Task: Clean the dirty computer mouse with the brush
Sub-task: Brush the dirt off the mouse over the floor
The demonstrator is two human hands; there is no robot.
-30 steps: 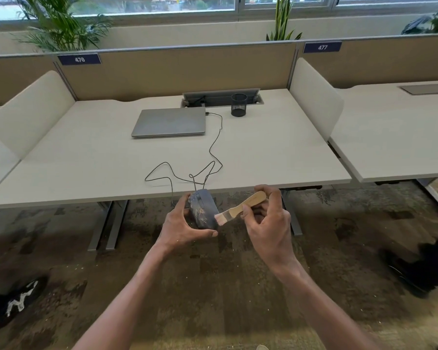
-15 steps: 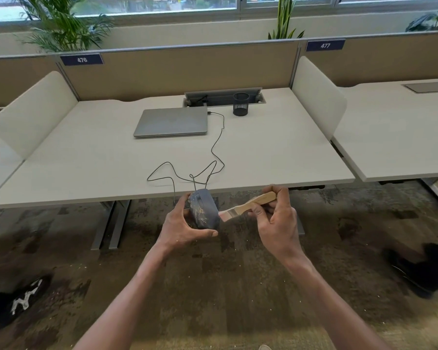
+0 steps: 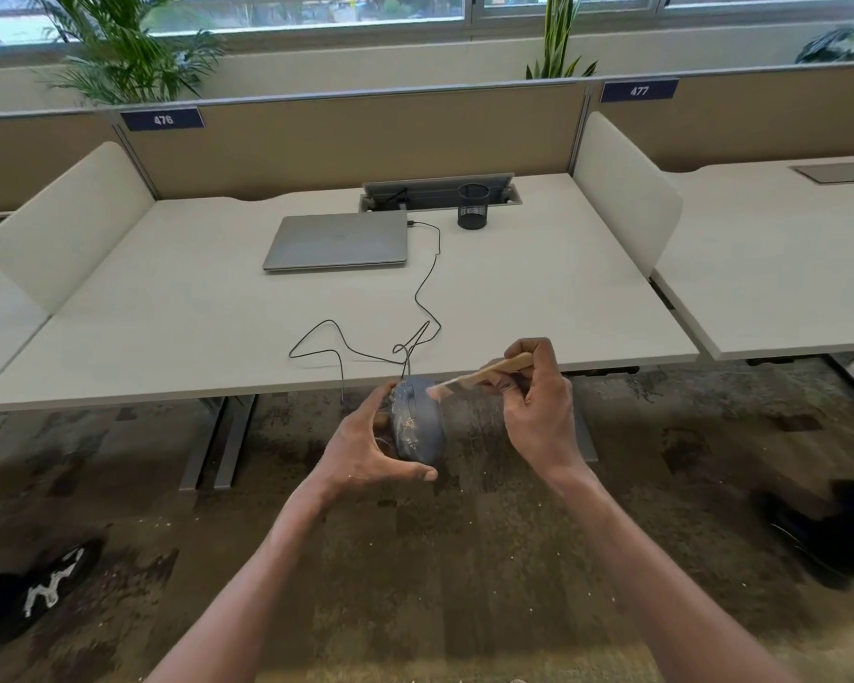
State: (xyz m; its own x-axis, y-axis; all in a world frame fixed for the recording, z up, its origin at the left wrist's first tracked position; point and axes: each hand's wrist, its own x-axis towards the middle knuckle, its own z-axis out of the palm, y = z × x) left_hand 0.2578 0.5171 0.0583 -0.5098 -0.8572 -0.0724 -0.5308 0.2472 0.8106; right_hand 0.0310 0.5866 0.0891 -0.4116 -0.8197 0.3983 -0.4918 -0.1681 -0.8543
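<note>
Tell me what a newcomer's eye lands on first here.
The two bare hands held out over the carpet: the left hand grips a dusty grey mouse, the right hand sets a wooden brush to its top. Behind, a closed laptop lies on the desk.

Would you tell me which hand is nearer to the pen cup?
Right. The right hand is below the pen cup, slightly right; the left hand is lower and further left.

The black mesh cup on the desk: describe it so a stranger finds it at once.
Start at the desk under label 476. Along its back edge runs a grey cable tray; the mesh cup stands before it, right of the closed laptop. It is the only upright black thing there.
</note>
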